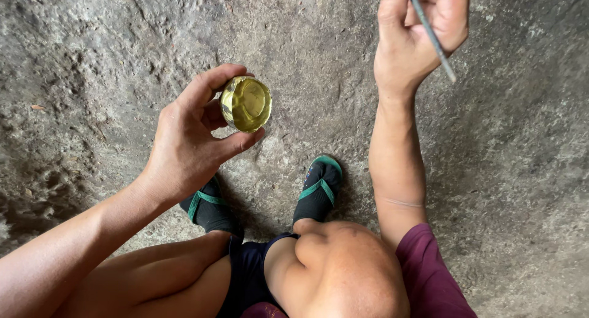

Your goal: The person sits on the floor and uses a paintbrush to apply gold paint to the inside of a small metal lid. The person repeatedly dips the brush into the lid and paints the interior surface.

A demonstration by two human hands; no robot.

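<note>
Rough grey floor (pixel 92 60). Left hand (pixel 190 140) pinches tin (pixel 246 103), mouth up. Right hand (pixel 417 35) grips brush (pixel 433 38), at 2 o'clock from tin, shaft running 11-to-5.

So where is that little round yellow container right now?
In the head view, the small round container sits left of centre, pinched in the left hand above the stone ground, just above the sandalled feet.

Soft even daylight, sharp focus, edges slightly warped.
</note>
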